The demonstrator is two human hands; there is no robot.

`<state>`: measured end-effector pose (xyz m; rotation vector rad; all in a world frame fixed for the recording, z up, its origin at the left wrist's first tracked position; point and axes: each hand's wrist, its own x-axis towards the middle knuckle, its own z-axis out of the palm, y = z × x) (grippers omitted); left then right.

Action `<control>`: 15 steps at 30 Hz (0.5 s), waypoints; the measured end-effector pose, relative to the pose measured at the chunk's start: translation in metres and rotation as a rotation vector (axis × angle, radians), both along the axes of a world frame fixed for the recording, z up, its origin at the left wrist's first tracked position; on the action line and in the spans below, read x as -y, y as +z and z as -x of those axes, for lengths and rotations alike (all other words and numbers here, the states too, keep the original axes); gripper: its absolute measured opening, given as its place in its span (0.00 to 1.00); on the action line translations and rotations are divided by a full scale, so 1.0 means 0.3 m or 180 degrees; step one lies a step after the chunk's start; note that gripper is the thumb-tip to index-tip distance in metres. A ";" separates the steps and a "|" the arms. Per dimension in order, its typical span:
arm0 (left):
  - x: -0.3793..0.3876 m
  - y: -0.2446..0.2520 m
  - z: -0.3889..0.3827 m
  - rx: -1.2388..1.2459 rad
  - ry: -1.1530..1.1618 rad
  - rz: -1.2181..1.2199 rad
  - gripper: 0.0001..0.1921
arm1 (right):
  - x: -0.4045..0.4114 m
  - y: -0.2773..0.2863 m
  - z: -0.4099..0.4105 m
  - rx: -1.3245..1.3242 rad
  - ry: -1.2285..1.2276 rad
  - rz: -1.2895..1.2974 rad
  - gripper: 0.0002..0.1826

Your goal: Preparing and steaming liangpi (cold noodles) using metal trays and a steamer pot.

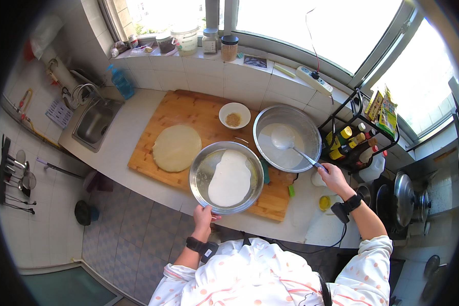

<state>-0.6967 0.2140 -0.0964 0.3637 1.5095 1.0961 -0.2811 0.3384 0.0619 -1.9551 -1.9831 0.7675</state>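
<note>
My left hand grips the near rim of a shallow round metal pan. White batter lies in an uneven pool across the pan's oiled bottom. In my right hand is the handle of a metal ladle, whose bowl holds white liquid. That ladle bowl sits within a large metal basin containing thin whitish batter. Left of the pan, a flat round pale sheet of dough or pancake rests on a wooden board.
Behind the pan stands a white bowl with brownish crumbs inside. A dish of yellow oil is near my right wrist. A black rack with bottles borders the basin on the right. The sink is at far left.
</note>
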 end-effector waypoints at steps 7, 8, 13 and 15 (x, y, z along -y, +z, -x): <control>0.017 0.035 0.008 -0.0019 0.0052 0.0048 0.07 | -0.056 -0.104 -0.015 0.1879 0.0405 -0.0495 0.14; 0.016 0.036 0.007 0.0021 0.0077 0.0029 0.08 | -0.056 -0.120 -0.017 0.1673 0.0387 -0.0406 0.15; 0.023 0.037 0.008 -0.0033 0.0161 0.0018 0.08 | -0.064 -0.084 0.010 0.0612 -0.0094 0.0612 0.17; 0.025 0.028 0.008 -0.0060 0.0142 -0.0022 0.08 | -0.057 -0.075 0.005 0.0362 -0.0290 0.0748 0.19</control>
